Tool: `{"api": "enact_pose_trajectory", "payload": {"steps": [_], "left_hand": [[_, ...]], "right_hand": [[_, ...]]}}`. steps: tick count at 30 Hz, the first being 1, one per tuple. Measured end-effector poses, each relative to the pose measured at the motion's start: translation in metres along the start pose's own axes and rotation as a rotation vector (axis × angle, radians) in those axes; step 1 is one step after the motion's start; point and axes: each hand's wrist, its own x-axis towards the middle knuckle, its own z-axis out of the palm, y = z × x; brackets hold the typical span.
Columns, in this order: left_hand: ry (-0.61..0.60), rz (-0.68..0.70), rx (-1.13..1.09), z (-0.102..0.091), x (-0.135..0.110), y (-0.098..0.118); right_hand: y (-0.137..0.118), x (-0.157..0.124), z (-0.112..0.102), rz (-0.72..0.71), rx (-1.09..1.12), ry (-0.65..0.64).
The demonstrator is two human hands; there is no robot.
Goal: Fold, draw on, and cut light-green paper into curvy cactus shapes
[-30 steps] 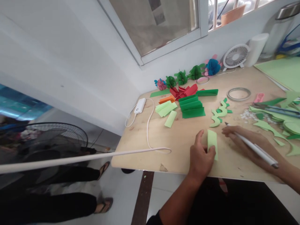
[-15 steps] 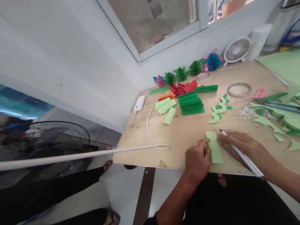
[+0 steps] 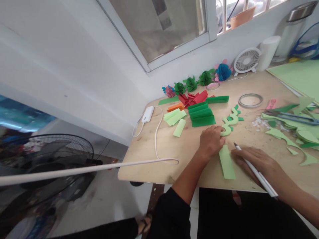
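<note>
My left hand [image 3: 211,141] has its fingers curled at the near end of a light green curved paper cutout [image 3: 226,130], pinching its edge. That piece lies at the end of a row of similar wavy cutouts, with dark green ones under or beside them. In my right hand [image 3: 261,166] is a white pen [image 3: 256,174], its dark tip pointing up and away from me. A light green paper strip [image 3: 227,162] lies flat between my hands, its right edge next to my right fingers.
Folded dark green paper [image 3: 201,114], red paper pieces [image 3: 193,98] and light green strips [image 3: 175,117] lie further back. Scissors [image 3: 296,116] rest on paper scraps at right. A white cable [image 3: 157,139] crosses the table's left side. A small fan [image 3: 246,61] stands by the wall.
My left hand has left the light green strip and moved forward to the curved cutout. My right hand still holds the pen beside the strip. The view has shifted slightly.
</note>
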Motion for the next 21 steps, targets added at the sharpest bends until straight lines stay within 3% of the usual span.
{"api": "enact_pose_trajectory", "payload": {"steps": [10,15,21], "left_hand": [[-0.093,-0.002,0.048,-0.002,0.019,-0.008],[-0.075,-0.003,0.034,-0.001,0.018,-0.008],[-0.023,-0.014,-0.001,0.002,0.012,-0.007]], "right_hand": [[-0.001,0.0,0.001,-0.025,0.001,0.031],[0.001,-0.001,0.0,0.004,0.003,-0.034],[0.0,0.001,0.0,-0.016,-0.009,-0.002]]}}
